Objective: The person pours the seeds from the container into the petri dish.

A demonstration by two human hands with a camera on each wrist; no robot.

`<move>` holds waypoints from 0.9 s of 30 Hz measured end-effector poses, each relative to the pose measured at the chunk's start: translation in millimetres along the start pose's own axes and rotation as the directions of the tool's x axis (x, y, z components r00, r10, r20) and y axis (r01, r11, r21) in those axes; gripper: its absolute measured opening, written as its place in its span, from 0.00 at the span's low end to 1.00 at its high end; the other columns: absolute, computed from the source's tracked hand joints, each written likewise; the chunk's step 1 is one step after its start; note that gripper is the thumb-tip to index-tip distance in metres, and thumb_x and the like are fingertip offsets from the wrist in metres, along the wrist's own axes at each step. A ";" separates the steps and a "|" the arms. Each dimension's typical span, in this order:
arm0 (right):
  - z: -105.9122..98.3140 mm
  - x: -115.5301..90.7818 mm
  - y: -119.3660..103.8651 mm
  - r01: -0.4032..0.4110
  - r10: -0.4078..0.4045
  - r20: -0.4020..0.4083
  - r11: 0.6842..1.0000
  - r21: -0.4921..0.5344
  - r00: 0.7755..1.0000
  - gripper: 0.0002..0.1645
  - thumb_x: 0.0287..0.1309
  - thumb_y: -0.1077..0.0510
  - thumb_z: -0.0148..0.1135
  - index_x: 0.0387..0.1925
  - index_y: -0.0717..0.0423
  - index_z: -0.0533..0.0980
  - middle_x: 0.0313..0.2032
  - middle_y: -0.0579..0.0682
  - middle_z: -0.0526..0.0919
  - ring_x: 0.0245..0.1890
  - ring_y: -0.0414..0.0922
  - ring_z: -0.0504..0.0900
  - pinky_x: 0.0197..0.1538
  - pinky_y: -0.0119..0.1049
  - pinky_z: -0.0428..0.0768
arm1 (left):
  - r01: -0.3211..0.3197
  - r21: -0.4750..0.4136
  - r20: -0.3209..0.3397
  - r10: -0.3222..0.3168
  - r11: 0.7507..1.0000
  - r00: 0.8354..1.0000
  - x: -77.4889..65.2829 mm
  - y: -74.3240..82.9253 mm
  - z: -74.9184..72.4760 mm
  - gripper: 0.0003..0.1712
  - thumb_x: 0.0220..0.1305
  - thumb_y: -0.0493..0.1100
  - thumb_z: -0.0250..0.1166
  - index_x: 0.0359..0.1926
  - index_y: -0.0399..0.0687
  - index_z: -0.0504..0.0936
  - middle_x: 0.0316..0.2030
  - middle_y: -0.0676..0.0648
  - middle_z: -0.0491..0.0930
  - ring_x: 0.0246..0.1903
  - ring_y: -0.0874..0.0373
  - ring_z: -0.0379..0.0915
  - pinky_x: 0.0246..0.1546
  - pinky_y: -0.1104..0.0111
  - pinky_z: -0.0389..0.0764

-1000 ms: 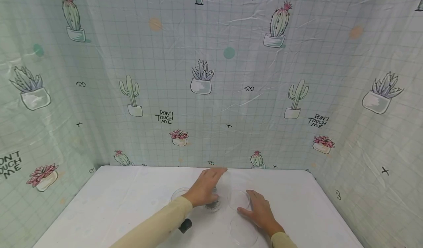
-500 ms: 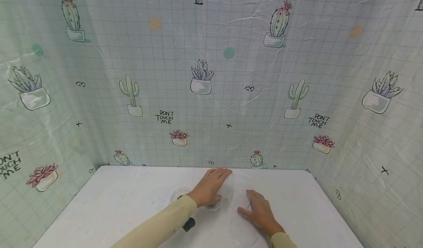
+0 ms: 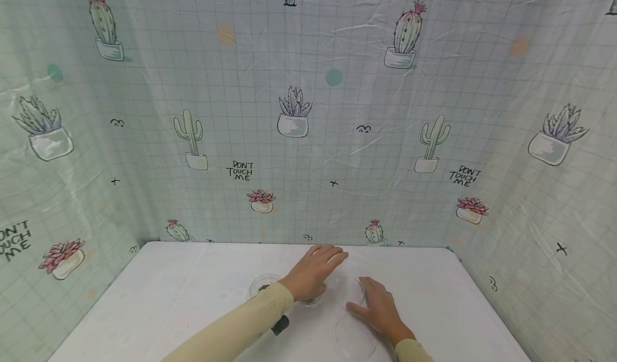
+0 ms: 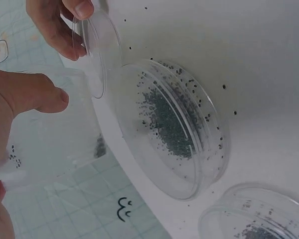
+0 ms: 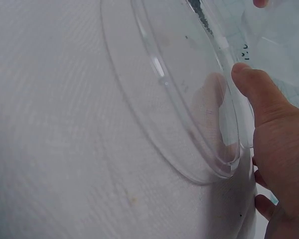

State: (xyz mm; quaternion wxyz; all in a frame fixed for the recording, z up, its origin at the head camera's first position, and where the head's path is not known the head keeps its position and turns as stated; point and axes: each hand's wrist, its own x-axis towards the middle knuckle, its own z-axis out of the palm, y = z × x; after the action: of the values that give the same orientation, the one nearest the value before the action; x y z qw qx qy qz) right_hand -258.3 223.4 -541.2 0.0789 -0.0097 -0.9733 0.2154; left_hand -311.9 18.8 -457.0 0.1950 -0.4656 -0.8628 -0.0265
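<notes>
My left hand (image 3: 310, 273) grips a translucent, flat-sided plastic container (image 4: 52, 132) above the table. A few black grains lie inside it, with a small dark cluster near one end; its exact kind I cannot tell. Under that hand, an uncovered petri dish (image 4: 134, 134) bears a pile of dark green-black grains. My right hand (image 3: 381, 306) rests at the table, thumb and fingers curled round the rim of a clear petri dish (image 3: 349, 292). Closer to me lies another clear round dish (image 3: 355, 338), large in the right wrist view.
Left of the left hand stands one more petri dish (image 3: 257, 281) with dark grains, partly behind the sleeve. Loose black grains dot the white table (image 4: 259, 64). A dark device (image 3: 280, 325) sits at the left wrist. Cactus-print curtain (image 3: 308, 153) surrounds the table's back and sides.
My left hand has shifted a little to the right with the container, passing over the dish of grains toward the right-hand dish. My right hand stays where it was.
</notes>
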 end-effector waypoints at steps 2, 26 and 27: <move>-0.1 -0.2 0.4 0.006 -0.006 -0.007 1.000 0.007 1.000 0.52 0.38 0.30 0.65 0.61 0.55 0.65 0.61 0.55 0.69 0.62 0.56 0.65 0.60 0.59 0.65 | -0.020 0.025 0.004 0.020 0.999 1.000 1.0 1.1 -0.4 0.55 0.39 0.43 0.75 0.67 0.57 0.54 0.64 0.53 0.62 0.65 0.58 0.56 0.68 0.59 0.57; -4.3 -1.8 -0.4 0.020 -0.020 -0.006 1.000 0.009 1.000 0.51 0.40 0.31 0.64 0.60 0.57 0.66 0.60 0.57 0.70 0.61 0.57 0.66 0.60 0.60 0.65 | -0.246 0.259 0.027 0.247 0.934 0.969 13.9 5.9 -2.8 0.45 0.51 0.45 0.69 0.67 0.62 0.55 0.66 0.58 0.60 0.67 0.60 0.53 0.70 0.59 0.54; -4.3 -2.1 0.0 0.033 -0.033 -0.015 0.999 0.010 0.999 0.50 0.40 0.31 0.64 0.59 0.57 0.66 0.59 0.58 0.70 0.61 0.57 0.67 0.59 0.60 0.66 | -0.252 0.266 0.026 0.254 0.930 0.967 14.3 5.6 -2.1 0.45 0.51 0.45 0.69 0.67 0.62 0.55 0.66 0.58 0.60 0.67 0.60 0.52 0.70 0.60 0.54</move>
State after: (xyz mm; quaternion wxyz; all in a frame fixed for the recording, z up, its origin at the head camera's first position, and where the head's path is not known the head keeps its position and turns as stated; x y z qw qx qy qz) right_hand -255.6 225.1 -537.7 0.0900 0.0053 -0.9716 0.2188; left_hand -313.6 32.9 -450.6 0.2615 -0.5423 -0.7904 0.1135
